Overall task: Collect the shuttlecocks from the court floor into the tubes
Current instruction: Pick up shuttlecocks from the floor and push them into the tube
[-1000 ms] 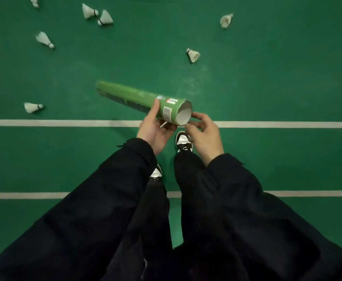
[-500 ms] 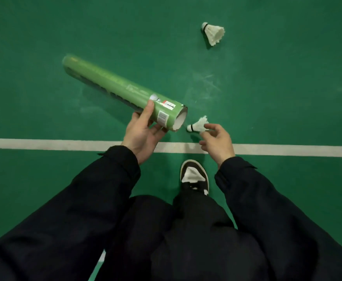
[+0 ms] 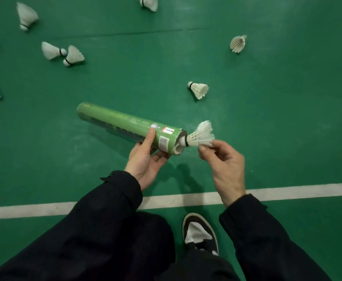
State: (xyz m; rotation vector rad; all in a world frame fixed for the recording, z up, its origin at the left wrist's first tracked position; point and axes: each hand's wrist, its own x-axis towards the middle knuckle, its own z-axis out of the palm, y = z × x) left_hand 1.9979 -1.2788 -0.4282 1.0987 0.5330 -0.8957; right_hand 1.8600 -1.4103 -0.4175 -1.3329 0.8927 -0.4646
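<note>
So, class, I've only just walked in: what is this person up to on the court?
A person is tidying shuttlecocks into a green tube. The left hand grips the tube near its open end, holding it off the floor. The right hand pinches a shuttlecock by its feathers, with the cork end just at the tube's mouth; it is not yet pushed in. Several loose shuttlecocks lie on the green floor beyond, the nearest just past the tube.

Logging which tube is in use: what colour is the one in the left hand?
Green tube with white barcode labels near its open end, seen in the head view.
</note>
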